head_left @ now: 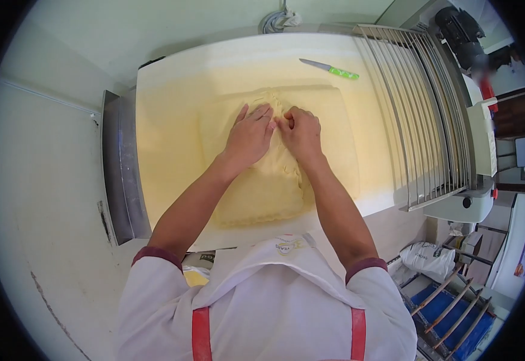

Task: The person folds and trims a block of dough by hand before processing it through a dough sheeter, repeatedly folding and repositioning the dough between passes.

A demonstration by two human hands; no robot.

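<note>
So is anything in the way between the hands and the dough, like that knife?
Nothing that I can see. The left hand and right hand are already touching the dough. The knife lies beyond it, toward the right, and the rack is off to the right.

Soft, even light is washing over the desk (172, 120), its far edge glowing palest, while faint shadows are lying beside the dough (259, 195). The wide view is bowing straight lines, darkening to black at its corners; small background details are blurring.
</note>
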